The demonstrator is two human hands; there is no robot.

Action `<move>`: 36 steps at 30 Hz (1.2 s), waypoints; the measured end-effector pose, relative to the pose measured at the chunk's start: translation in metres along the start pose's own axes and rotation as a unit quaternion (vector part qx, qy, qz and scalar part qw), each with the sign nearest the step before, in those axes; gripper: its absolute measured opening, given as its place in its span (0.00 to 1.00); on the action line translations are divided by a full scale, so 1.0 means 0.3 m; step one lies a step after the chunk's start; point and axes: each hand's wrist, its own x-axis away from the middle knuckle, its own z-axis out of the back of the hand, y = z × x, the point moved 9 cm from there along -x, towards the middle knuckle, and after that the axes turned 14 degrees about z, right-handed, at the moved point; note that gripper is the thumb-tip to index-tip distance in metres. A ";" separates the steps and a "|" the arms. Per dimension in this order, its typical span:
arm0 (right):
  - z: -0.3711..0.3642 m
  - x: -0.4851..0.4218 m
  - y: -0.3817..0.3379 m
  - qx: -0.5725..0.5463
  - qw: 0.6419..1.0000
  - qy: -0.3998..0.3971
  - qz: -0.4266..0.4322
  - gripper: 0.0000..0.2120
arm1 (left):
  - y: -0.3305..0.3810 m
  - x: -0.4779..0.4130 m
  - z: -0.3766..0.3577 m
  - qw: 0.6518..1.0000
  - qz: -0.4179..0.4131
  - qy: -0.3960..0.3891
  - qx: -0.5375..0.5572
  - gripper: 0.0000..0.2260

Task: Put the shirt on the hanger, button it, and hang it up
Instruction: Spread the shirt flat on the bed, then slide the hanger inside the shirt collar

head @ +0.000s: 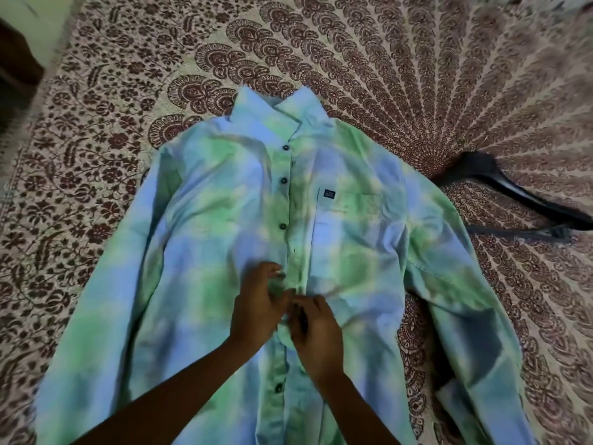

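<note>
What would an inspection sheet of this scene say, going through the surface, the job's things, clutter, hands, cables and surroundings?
Surface: patterned bedsheet, brown floral print, covers the whole work area.
Job's things: shirt, blue-green, lying flat, front up, collar away from the person; black hanger lies beside it on the sheet, not inside the shirt.
Clutter: nothing seen.
Hands: left hand and right hand meet at the shirt's placket, fingers pinching the fabric at mid-chest.
Cables: nothing seen.
Surroundings: dark, blurred object at the upper left corner; cannot tell what it is.
</note>
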 end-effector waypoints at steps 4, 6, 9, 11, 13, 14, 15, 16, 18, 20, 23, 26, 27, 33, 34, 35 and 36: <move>0.017 0.032 -0.015 0.088 0.996 -0.006 -0.024 0.11 | -0.060 0.047 -0.031 0.997 0.054 -0.047 -0.025 0.11; 0.006 0.060 -0.015 0.098 0.995 -0.032 -0.004 0.10 | -0.087 0.070 -0.046 0.994 0.066 -0.073 -0.051 0.07; 0.014 0.078 0.000 0.089 0.995 -0.042 -0.014 0.10 | -0.098 0.091 -0.043 0.992 0.046 -0.074 -0.096 0.06; 0.010 0.087 0.010 0.067 0.996 -0.058 -0.012 0.12 | -0.078 0.096 -0.037 0.992 0.028 -0.069 -0.101 0.06; 0.022 0.077 0.030 0.012 0.997 -0.061 -0.037 0.13 | -0.037 0.088 -0.036 0.992 0.006 -0.065 -0.106 0.06; 0.042 0.066 0.042 -0.008 0.997 -0.048 -0.055 0.12 | -0.008 0.081 -0.038 0.992 -0.008 -0.064 -0.109 0.06; 0.076 0.046 0.046 -0.015 0.998 -0.022 -0.062 0.11 | 0.019 0.071 -0.038 0.992 -0.024 -0.060 -0.106 0.06; 0.126 0.024 0.051 -0.012 0.998 0.011 -0.064 0.11 | 0.053 0.061 -0.042 0.993 -0.041 -0.056 -0.096 0.06; 0.221 -0.020 0.060 -0.010 0.995 0.066 -0.070 0.11 | 0.121 0.037 -0.048 0.994 -0.062 -0.050 -0.079 0.06; 0.319 -0.057 0.094 -0.004 0.992 0.100 -0.075 0.10 | 0.205 0.017 -0.068 0.993 -0.075 -0.052 -0.078 0.06; 0.466 -0.102 0.178 0.005 0.986 0.140 -0.093 0.07 | 0.343 0.000 -0.124 0.989 -0.104 -0.061 -0.088 0.06; 0.621 -0.124 0.290 0.028 0.977 0.174 -0.120 0.06 | 0.473 -0.002 -0.220 0.985 -0.128 -0.064 -0.097 0.06; 0.666 -0.132 0.325 0.035 0.976 0.177 -0.125 0.06 | 0.508 -0.001 -0.254 0.984 -0.129 -0.066 -0.101 0.06; 0.955 -0.217 0.576 0.115 0.970 0.180 -0.117 0.06 | 0.745 0.009 -0.514 0.976 -0.169 -0.083 -0.106 0.07; 1.001 -0.239 0.634 0.120 0.969 0.179 -0.118 0.06 | 0.788 0.003 -0.570 0.976 -0.176 -0.078 -0.107 0.07; 1.035 -0.257 0.684 0.127 0.970 0.173 -0.119 0.07 | 0.826 -0.001 -0.615 0.975 -0.180 -0.074 -0.108 0.07; 1.071 -0.277 0.739 0.133 0.970 0.166 -0.120 0.07 | 0.868 -0.008 -0.669 0.975 -0.183 -0.072 -0.106 0.07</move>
